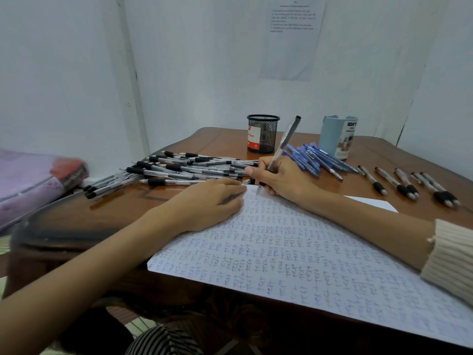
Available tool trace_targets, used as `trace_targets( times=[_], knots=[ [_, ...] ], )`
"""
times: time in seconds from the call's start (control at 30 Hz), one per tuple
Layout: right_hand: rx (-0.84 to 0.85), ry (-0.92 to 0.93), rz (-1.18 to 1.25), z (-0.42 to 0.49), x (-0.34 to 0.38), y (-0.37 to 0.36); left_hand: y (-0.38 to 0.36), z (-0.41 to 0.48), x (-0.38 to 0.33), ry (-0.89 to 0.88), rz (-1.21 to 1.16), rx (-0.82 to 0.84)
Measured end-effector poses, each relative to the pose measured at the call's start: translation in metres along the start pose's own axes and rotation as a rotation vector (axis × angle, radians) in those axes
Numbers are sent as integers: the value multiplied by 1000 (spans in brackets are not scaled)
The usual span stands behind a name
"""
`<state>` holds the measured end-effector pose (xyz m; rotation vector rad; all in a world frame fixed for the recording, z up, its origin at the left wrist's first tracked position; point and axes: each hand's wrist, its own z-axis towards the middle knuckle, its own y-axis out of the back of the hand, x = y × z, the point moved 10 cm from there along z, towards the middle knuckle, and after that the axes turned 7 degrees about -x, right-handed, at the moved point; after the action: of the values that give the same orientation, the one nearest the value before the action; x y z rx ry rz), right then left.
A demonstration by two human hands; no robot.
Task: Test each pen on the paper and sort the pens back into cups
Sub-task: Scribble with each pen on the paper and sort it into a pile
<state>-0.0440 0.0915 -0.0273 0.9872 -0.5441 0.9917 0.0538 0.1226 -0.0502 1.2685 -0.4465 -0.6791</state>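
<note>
Your right hand [280, 179] is closed in a writing grip around a clear-barrelled pen [282, 144] with a black cap end, its tip touching the far corner of the paper [294, 254]. The pen leans away from you, its top end rising in front of the black mesh cup [262, 134]. Your left hand [210, 203] lies flat, palm down and fingers loosely spread, half on the wooden table [122, 208] and half on the paper's left edge; it holds nothing.

The paper is a large white sheet lying at an angle across the near side of the table, covered almost edge to edge with rows of the word "test" in blue and dark ink. A corner of a second white sheet [373, 202] shows beyond your right forearm.

A heap of clear pens with black grips [179, 169] lies on the table just beyond your left hand, reaching to the table's left edge. A cluster of blue pens [314, 158] lies just past your right hand, near the foot of the pale blue cup [336, 138]. Farther right, a loose row of black-gripped pens [407, 183] lies well apart from the rest. Both cups stand upright at the back of the table, and no pens rise above either rim. A printed notice [291, 39] hangs on the wall behind them; its text is too small to read.
</note>
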Motion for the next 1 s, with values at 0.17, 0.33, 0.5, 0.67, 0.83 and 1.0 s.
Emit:
trace_targets(
  times=[0.17,0.33,0.5,0.67,0.83,1.0],
  knots=[
    [-114,-220,168,0,-8,22,1,-1,-1,-7,-7,5],
    [-170,-238,198,-6,-4,51,1,-2,-1,-3,-16,5],
    [-5,-202,112,-11,-6,29,2,-2,-1,0,-30,-5],
    [62,-196,121,-17,-7,18,1,-1,0,6,-27,-1],
    [53,-228,59,-16,-13,18,0,-1,1,7,-20,1],
    [22,-272,-2,-15,-21,22,-1,-1,3,8,-22,3]
  ],
)
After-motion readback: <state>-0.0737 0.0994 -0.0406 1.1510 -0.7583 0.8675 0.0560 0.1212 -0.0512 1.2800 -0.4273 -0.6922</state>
